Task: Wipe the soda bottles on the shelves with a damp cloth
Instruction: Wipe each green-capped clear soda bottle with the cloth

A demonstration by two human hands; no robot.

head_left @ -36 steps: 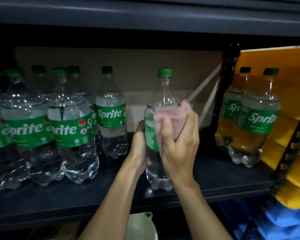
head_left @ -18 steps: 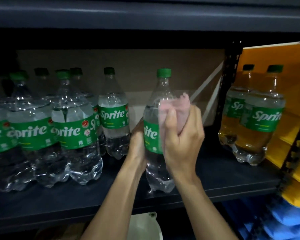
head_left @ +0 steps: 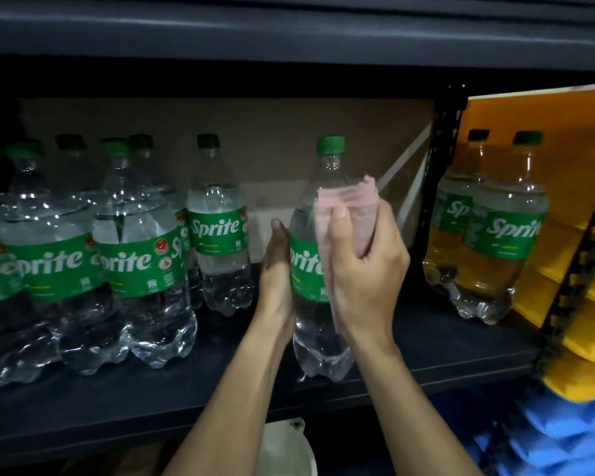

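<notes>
Cloth (head_left: 349, 207) slid up since prev frame; my R hand (head_left: 364, 269) clamps it at bottle's (head_left: 318, 338) 3 o'clock, L hand (head_left: 276, 269) cups 9 o'clock to stop spin.

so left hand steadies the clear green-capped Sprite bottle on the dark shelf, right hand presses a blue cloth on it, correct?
Not quite: the cloth is pink, not blue, as the head view shows. The rest holds: the left hand steadies the clear green-capped Sprite bottle on the dark shelf, and the right hand presses the cloth on it.
</notes>
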